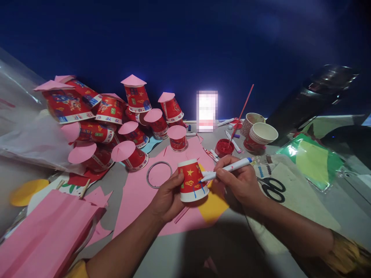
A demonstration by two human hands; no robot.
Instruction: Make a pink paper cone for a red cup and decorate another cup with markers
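My left hand (pixel 169 197) grips a red paper cup (pixel 193 181), turned upside down with its wide white rim at the bottom. A gold star and swirls decorate its wall, and several blue strokes run down to the rim. In my right hand (pixel 239 181) is a white marker (pixel 232 168) with a blue end, held like a pen. Its tip points left and meets the cup's right side, or comes very near it. Beneath the cup lie pink paper (pixel 139 200) and a yellow paper piece (pixel 214 204).
Many red cups with pink paper tops (pixel 136 92) pile up at the left and back. A tape ring (pixel 159 174) lies mid-table. To the right are a red paint pot (pixel 224 148), stacked cups (pixel 263 133) and black-handled scissors (pixel 272 189). A pink paper bag (pixel 49 231) stands front left.
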